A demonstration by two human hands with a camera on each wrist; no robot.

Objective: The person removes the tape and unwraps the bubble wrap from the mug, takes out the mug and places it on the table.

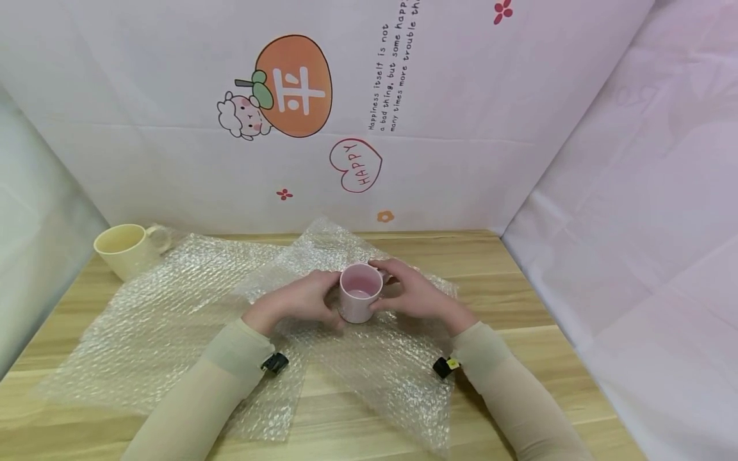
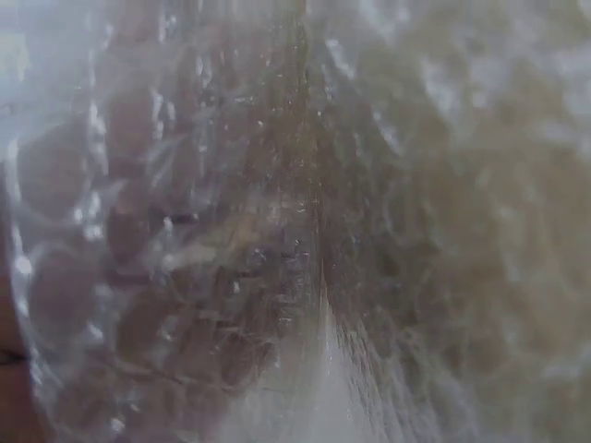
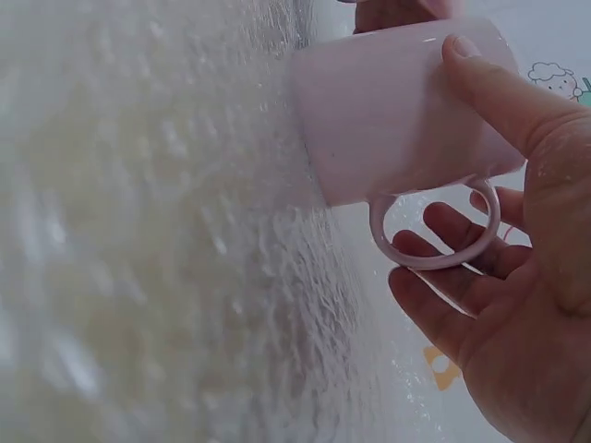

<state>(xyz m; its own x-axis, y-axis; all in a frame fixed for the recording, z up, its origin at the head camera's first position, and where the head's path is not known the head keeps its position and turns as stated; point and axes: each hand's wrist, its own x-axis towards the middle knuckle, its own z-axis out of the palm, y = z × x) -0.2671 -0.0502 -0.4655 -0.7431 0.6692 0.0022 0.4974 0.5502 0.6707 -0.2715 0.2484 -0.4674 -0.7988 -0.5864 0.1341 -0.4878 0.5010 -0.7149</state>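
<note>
A pale pink mug (image 1: 356,307) stands upright on a sheet of bubble wrap (image 1: 369,358), between both hands. My right hand (image 1: 419,293) holds it from the right. In the right wrist view the thumb (image 3: 503,97) lies on the mug's wall and the fingers are curled behind the ring handle (image 3: 434,262). From the left, my left hand (image 1: 308,296) curves round the mug's other side, thumb toward me and fingers at the back. Blurred bubble wrap (image 2: 443,212) fills most of the left wrist view and hides that hand's grip.
A yellow mug (image 1: 123,253) stands at the back left, by a second, larger bubble wrap sheet (image 1: 155,326) that overlaps the first. Beneath lies a wooden table (image 1: 507,294). A white printed cloth (image 1: 461,128) rises behind, with white cloth at both sides.
</note>
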